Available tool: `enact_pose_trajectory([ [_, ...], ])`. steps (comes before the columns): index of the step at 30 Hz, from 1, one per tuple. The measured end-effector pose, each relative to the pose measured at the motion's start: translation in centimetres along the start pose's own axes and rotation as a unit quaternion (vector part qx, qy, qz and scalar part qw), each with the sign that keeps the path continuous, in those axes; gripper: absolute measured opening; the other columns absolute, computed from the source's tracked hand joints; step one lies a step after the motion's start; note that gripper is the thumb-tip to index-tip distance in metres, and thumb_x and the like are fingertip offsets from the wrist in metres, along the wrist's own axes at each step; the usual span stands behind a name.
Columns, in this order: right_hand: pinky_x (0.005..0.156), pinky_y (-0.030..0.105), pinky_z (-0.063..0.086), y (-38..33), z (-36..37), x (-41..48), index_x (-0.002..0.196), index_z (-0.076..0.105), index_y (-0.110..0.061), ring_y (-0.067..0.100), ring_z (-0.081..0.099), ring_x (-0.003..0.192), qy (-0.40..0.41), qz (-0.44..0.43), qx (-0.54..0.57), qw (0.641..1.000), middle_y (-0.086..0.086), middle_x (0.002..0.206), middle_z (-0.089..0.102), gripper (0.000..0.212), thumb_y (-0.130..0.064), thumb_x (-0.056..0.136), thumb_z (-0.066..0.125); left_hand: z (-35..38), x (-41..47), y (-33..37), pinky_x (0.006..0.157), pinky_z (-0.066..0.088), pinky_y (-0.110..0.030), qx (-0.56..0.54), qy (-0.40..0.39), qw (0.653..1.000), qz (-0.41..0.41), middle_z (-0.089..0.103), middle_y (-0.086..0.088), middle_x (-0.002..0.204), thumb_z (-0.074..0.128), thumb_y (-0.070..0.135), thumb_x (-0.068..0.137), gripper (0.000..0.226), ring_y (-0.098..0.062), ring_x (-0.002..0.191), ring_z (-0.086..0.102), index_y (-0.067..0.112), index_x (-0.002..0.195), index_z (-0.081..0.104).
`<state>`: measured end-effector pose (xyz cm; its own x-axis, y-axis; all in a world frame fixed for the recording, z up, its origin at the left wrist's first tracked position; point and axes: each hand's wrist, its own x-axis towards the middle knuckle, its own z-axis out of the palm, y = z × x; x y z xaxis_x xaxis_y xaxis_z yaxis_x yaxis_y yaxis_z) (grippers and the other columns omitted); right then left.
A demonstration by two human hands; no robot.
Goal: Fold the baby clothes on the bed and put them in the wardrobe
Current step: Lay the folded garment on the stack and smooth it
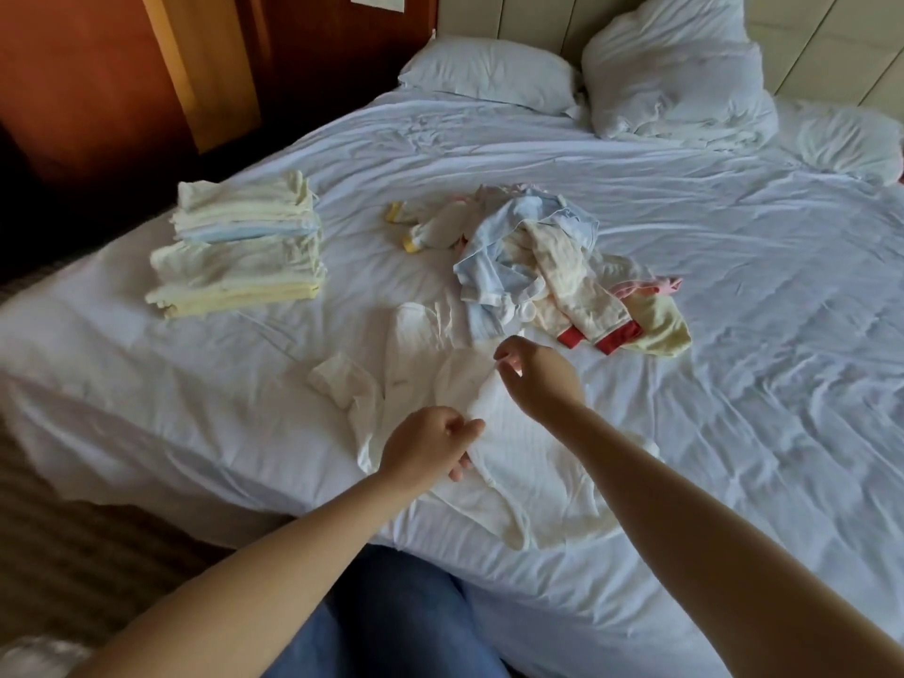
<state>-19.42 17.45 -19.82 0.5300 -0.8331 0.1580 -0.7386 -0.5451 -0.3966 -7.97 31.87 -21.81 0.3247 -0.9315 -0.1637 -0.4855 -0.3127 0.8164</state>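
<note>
A white baby garment (528, 462) lies spread on the bed near the front edge, one sleeve reaching out to the left. My left hand (430, 442) pinches its cloth at the lower left. My right hand (533, 374) pinches a fold of the same garment higher up, lifting it slightly. Beyond my hands lies a loose heap of unfolded baby clothes (533, 256) in light blue, cream, pink and yellow, one piece with red cuffs. A neat stack of folded clothes (239, 247) stands at the left side of the bed.
The bed (734, 359) has a wrinkled white sheet. Two pillows (489, 71) and a bunched duvet (680, 66) lie at the headboard. A wooden wall panel (98, 80) runs along the left. The bed's front edge is by my legs in blue jeans (391, 619).
</note>
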Motion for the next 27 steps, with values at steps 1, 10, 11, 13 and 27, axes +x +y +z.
enact_pose_trajectory([
  [1,0.07,0.028,0.046,-0.5,0.4,-0.1,0.109,0.064,-0.026,0.017,0.064,0.098,-0.015,-0.001,-0.001,1.0,-0.007,0.104,0.071,0.019,-0.026,0.095,0.05,-0.2,-0.4,-0.3,0.067,0.056,-0.032,0.01,-0.001,1.0,-0.006,0.07,0.004,0.062,0.053,0.043,0.095,0.039,-0.012,0.053,0.067,0.012,0.073,0.061],
  [10,0.094,0.032,0.049,-0.1,2.8,-1.5,0.148,0.031,-0.038,0.017,0.057,0.119,-0.187,-0.016,0.026,0.982,-0.006,0.135,0.059,0.059,-0.014,0.095,0.044,-0.6,0.4,-2.9,0.05,0.041,-0.026,0.257,0.043,0.965,0.016,0.046,0.005,0.05,0.055,0.048,0.09,0.047,-0.011,0.048,0.048,0.018,0.057,0.042],
  [11,0.092,0.026,0.047,0.4,2.5,-1.8,0.144,0.039,-0.037,0.014,0.057,0.117,-0.154,-0.012,0.019,0.988,-0.01,0.132,0.061,0.054,-0.015,0.095,0.044,-0.5,0.7,-2.8,0.05,0.037,-0.026,0.272,0.057,0.96,0.032,0.042,0.005,0.052,0.056,0.046,0.09,0.045,-0.012,0.05,0.047,0.02,0.058,0.037],
  [13,0.09,0.025,0.045,2.0,1.7,-2.2,0.133,0.053,-0.036,0.011,0.056,0.117,-0.082,0.005,-0.003,0.997,-0.01,0.128,0.063,0.044,-0.018,0.093,0.046,-0.1,1.2,-2.3,0.052,0.035,-0.026,0.278,0.083,0.954,0.07,0.044,0.006,0.06,0.059,0.043,0.088,0.039,-0.014,0.057,0.05,0.021,0.063,0.038],
  [27,0.098,0.039,0.038,8.0,1.7,0.6,0.138,0.047,-0.029,0.026,0.049,0.122,-0.074,0.178,-0.057,0.98,0.005,0.129,0.06,0.045,-0.027,0.093,0.047,4.1,6.5,-1.3,0.095,0.04,-0.032,0.325,0.016,0.927,0.185,0.05,0.001,0.128,0.052,0.032,0.092,0.038,-0.02,0.124,0.045,0.019,0.129,0.054],
])
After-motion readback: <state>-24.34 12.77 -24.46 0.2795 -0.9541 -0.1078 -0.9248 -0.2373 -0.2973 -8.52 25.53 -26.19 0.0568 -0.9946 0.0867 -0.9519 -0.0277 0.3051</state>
